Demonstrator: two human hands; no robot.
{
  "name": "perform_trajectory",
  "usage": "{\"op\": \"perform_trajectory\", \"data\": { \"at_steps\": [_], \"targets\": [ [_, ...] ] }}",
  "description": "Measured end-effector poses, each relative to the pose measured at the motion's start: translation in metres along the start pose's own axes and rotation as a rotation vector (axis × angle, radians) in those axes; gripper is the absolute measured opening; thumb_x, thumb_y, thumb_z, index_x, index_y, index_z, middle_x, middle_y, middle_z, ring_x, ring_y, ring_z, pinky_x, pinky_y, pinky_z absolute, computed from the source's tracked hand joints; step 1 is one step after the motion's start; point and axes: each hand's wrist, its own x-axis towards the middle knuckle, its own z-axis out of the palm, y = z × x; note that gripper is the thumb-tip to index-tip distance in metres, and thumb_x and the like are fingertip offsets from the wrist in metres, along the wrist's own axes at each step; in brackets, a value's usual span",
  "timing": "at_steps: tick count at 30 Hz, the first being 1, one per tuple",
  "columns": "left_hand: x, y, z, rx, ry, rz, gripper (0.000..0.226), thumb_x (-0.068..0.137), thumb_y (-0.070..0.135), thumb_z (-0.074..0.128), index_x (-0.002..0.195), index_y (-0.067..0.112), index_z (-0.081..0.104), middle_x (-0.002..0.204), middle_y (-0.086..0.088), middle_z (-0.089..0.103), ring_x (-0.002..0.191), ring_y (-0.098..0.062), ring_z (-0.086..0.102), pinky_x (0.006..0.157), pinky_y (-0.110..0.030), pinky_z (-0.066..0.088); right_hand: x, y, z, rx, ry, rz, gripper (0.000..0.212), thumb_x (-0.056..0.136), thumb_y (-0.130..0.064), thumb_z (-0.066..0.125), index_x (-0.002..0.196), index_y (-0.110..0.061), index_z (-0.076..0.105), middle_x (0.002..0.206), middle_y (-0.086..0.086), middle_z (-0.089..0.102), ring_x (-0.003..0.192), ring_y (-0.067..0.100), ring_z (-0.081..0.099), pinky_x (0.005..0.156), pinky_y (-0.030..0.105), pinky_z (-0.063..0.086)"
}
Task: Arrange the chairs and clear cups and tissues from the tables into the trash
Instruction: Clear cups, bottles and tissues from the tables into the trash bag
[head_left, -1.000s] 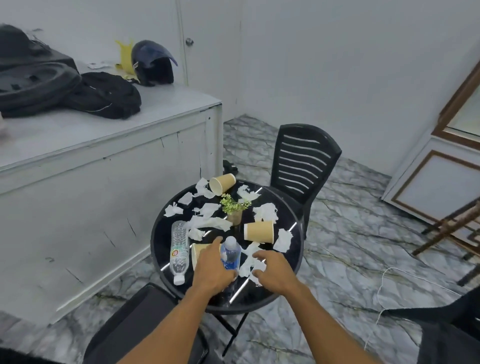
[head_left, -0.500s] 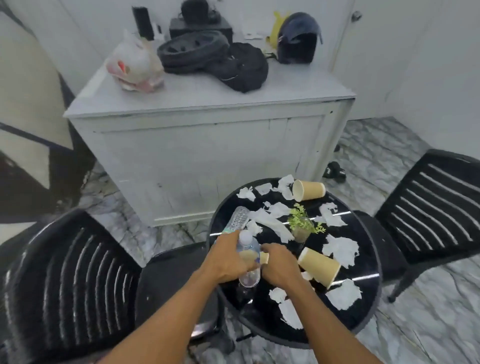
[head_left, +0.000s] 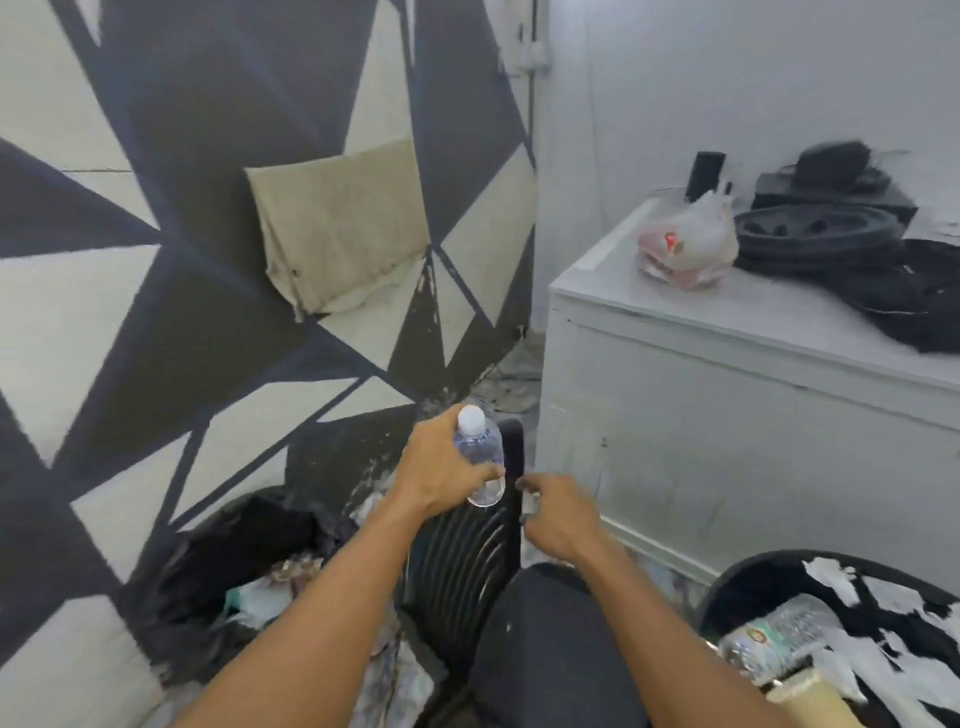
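Fingers (head_left: 488, 470) of left hand (head_left: 441, 467) grip clear white-capped plastic bottle (head_left: 475, 441); right hand (head_left: 558, 519) hold unclear; next needs release over black trash bag (head_left: 244, 535), near left

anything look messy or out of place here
Yes. Torn tissues are scattered over the black table at lower right, and a bottle lies on its side among them, beside a paper cup. Paint at the foot of the patterned wall looks flaked.
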Motion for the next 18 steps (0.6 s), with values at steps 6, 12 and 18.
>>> {"op": "perform_trajectory", "data": {
  "at_steps": [6,12,18],
  "targets": [
    [0.008,-0.092,-0.116,0.070,0.129,-0.055,0.051,0.057,0.042,0.090,0.099,0.036,0.062,0.087,0.015,0.067,0.077,-0.006,0.061,0.067,-0.027,0.053,0.073,-0.132,0.052,-0.081,-0.029,-0.155,0.048,0.072,-0.019,0.061,0.119,-0.025,0.064,0.115,0.003,0.070,0.107,0.028,0.063,0.086,0.038,0.053],
    [-0.006,-0.184,-0.201,0.099,0.170,-0.251,0.054,0.056,0.040,0.090,0.101,0.038,0.059,0.090,0.015,0.066,0.085,-0.015,0.065,0.075,-0.034,0.055,0.116,-0.228,0.129,-0.110,-0.179,-0.251,0.048,0.077,-0.017,0.063,0.124,-0.020,0.063,0.122,0.005,0.067,0.111,0.027,0.062,0.085,0.037,0.054],
    [-0.001,-0.255,-0.247,0.091,0.309,-0.500,0.102,0.064,0.029,0.094,0.148,0.029,0.036,0.138,-0.006,0.049,0.123,-0.029,0.053,0.102,-0.045,0.048,0.145,-0.288,0.190,-0.077,-0.320,-0.295,0.053,0.077,-0.013,0.061,0.130,-0.019,0.060,0.127,0.004,0.065,0.117,0.023,0.060,0.090,0.033,0.051]
  ]
}}
